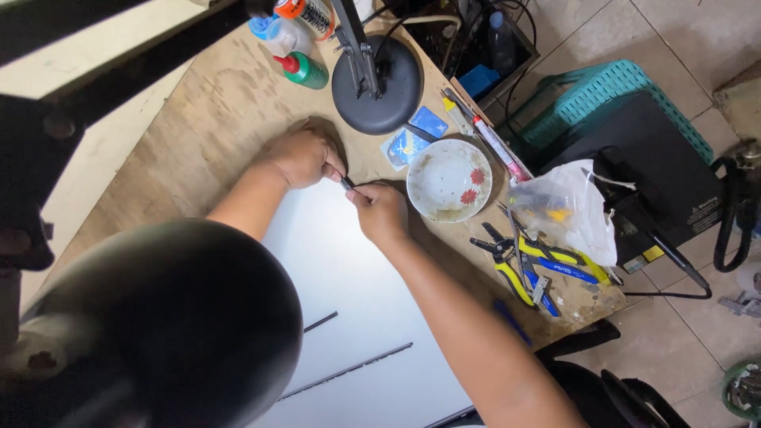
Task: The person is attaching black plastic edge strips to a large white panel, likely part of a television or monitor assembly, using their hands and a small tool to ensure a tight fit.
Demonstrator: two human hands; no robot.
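Note:
My left hand [303,156] and my right hand [380,211] meet at the far edge of a large white panel [349,317] lying on the wooden workbench [214,119]. Between their fingertips they pinch a small dark thin part [349,184]; its shape is too small to tell. Both hands have fingers closed around it. Two thin dark strips [349,370] lie on the panel nearer to me.
A white floral dish [449,179] sits right of my hands. A black round lamp base [377,83], glue bottles [305,70], pliers with yellow and blue handles [531,265], a plastic bag [567,208] and a teal stool [610,95] stand around. A black lamp shade [158,325] blocks the lower left.

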